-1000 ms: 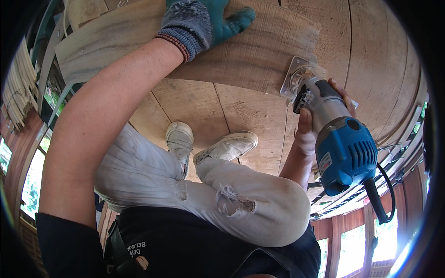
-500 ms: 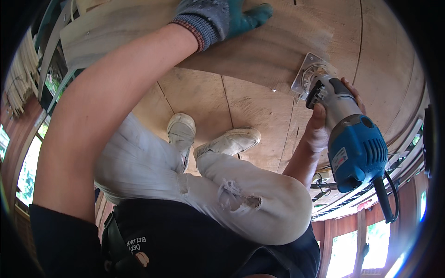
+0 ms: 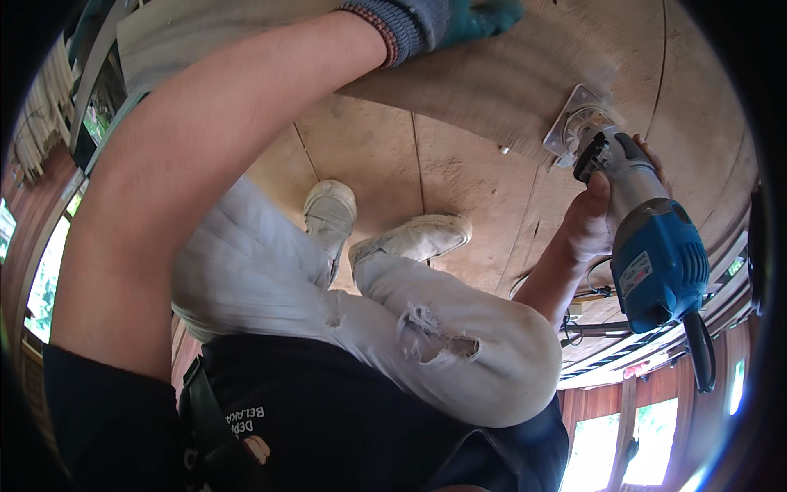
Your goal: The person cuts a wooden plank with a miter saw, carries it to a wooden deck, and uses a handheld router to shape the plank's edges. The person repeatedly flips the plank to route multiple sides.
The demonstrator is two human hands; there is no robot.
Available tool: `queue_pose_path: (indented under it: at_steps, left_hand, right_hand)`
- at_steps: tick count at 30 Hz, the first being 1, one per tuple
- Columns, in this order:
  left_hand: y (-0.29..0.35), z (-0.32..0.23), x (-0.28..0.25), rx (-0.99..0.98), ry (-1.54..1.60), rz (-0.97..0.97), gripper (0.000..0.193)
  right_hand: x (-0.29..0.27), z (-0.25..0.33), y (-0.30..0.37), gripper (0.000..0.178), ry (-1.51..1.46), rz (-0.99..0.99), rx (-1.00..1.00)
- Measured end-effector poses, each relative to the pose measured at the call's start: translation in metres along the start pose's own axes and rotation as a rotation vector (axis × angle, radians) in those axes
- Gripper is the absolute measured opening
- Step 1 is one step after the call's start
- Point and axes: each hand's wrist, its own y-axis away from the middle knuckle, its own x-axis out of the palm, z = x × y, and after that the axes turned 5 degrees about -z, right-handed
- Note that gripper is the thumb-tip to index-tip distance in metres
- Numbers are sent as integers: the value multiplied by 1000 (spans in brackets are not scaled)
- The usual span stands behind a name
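One bare right hand grips the cylindrical blue-silver router. Teal-gloved left hand, closure unclear, likely steadies the brown wooden board.

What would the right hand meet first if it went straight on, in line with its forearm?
The power tool, held in the grip of the right hand. Beyond that, the wooden floor planks seem next, though depth is unclear.

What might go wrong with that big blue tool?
The power tool's base plate sits at the board's right end, so it might tip. The right hand is bare, so a slip might hurt it. The gloved left hand seems to be on the board; if it slid, the board might shift.
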Motion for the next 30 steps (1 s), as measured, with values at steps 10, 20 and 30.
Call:
queue_pose_path:
  at_steps: [10,20,30]
  left_hand:
    - [-2,-2,-4,37,41,-32,44]
    - [-3,-2,-5,11,31,34,49]
    - [-1,-1,-1,-4,31,33,48]
  right_hand:
    - [2,1,-4,75,-41,-32,7]
    - [3,-1,-9,76,-55,-18,17]
    - [2,-5,-13,79,-31,4,48]
